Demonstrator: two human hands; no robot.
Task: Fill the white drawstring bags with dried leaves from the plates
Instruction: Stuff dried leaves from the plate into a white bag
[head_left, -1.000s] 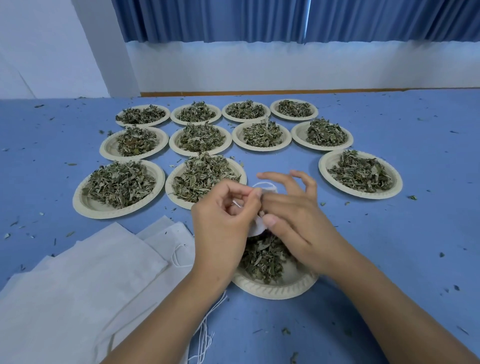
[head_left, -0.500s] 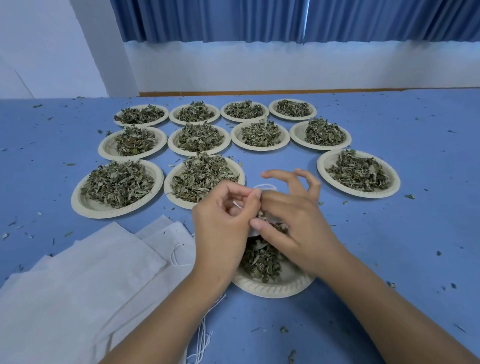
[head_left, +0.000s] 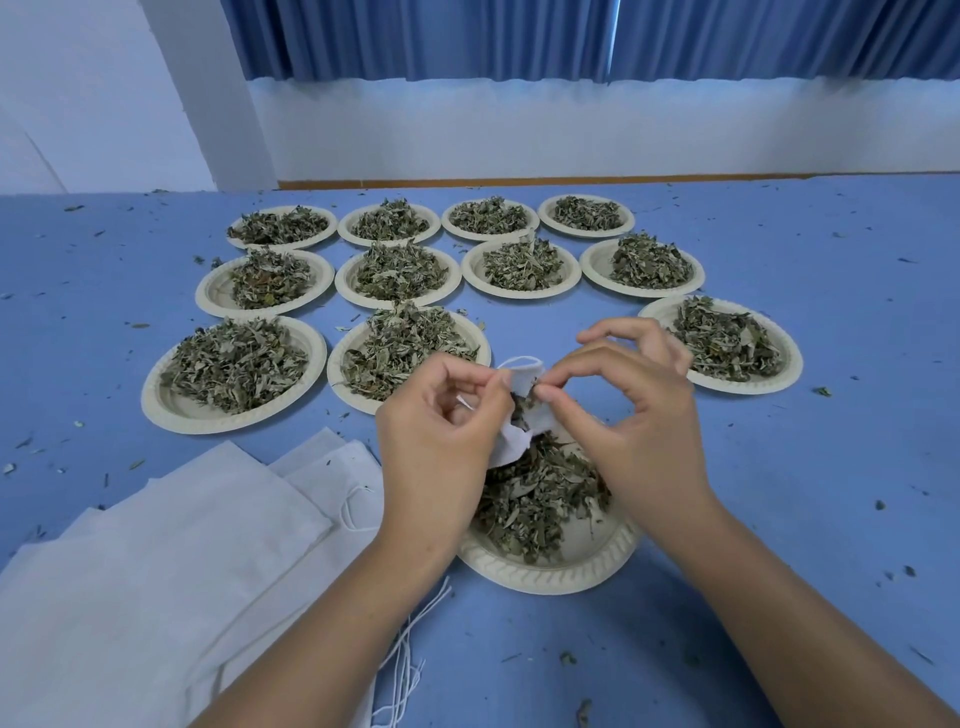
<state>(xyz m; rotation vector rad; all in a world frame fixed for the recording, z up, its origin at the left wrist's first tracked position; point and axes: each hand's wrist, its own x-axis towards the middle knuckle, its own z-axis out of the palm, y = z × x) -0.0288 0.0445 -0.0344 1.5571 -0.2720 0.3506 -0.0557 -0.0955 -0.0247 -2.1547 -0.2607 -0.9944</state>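
Note:
A small white drawstring bag (head_left: 522, 415) hangs between my two hands above the nearest paper plate (head_left: 550, 574) of dried leaves (head_left: 535, 493). My left hand (head_left: 441, 441) pinches the bag's left edge near the mouth. My right hand (head_left: 628, 410) pinches dried leaves at the bag's mouth, with the other fingers curled above. A loop of the bag's white cord (head_left: 519, 359) sticks up behind the fingers. Most of the bag's body is hidden behind my left hand.
Several more paper plates heaped with dried leaves (head_left: 236, 371) stand in rows beyond my hands on the blue table (head_left: 831, 467). A stack of flat white bags (head_left: 156, 571) with loose cords (head_left: 410, 654) lies at the near left. Leaf crumbs litter the table.
My right hand has come up from the leaves to the bag's mouth with a pinch of them. The bag now shows more between my hands.

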